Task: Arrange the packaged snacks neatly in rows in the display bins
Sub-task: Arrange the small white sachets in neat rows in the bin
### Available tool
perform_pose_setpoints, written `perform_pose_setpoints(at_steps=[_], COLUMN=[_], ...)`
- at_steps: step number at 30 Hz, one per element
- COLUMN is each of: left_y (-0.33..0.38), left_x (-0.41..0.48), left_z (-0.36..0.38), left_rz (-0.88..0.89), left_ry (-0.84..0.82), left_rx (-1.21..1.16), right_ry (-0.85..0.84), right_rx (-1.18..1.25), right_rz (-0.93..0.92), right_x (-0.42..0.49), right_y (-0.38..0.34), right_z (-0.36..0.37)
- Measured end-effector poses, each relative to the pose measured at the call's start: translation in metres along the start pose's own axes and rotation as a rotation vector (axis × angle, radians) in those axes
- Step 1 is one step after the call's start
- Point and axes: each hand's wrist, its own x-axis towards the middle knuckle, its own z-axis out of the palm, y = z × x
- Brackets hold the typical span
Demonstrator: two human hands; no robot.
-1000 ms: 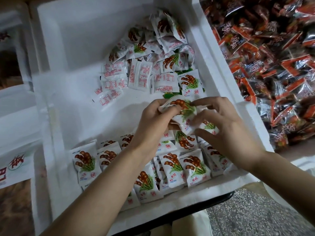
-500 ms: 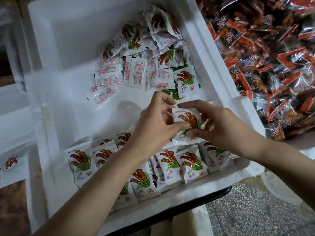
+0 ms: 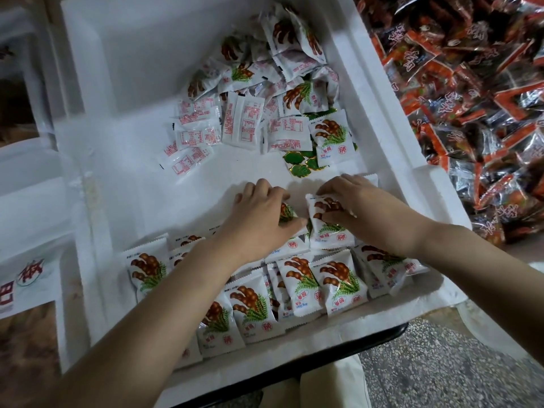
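Note:
A white foam bin (image 3: 117, 160) holds white snack packets printed with brown pods and green leaves. A loose pile of packets (image 3: 265, 92) lies at the far side, many face down. A row of upright packets (image 3: 321, 284) stands along the near wall. My right hand (image 3: 362, 210) pinches one packet (image 3: 329, 231) at the back of that row, set down on the bin floor. My left hand (image 3: 262, 216) presses on the packet beside it (image 3: 287, 212), mostly covering it.
To the right, a second bin (image 3: 471, 98) is heaped with red and silver snack packs. A green-wrapped item (image 3: 303, 163) lies under the far pile. White foam boxes (image 3: 26, 201) stand to the left. Grey speckled floor (image 3: 441, 363) shows below.
Both hands have lowered from mid-air down to the bin floor, bringing the held packets down behind the near row. The view has shifted slightly.

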Motion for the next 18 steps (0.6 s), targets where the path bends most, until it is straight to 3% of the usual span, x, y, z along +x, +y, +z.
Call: perform_pose_setpoints(at_steps=[6, 11, 18], left_y=[0.001, -0.002, -0.003], left_x=[-0.007, -0.024, -0.035], left_z=[-0.001, 0.003, 0.007], left_rz=[0.074, 0.157, 0.231], left_ry=[-0.043, 0.050, 0.077], left_rx=[-0.079, 0.058, 0.114], right_ry=[-0.036, -0.048, -0.147], right_rx=[0.076, -0.220, -0.251], right_rz=[0.078, -0.071, -0.134], right_x=[-0.002, -0.006, -0.007], right_y=[-0.006, -0.006, -0.008], right_z=[0.002, 0.004, 0.013])
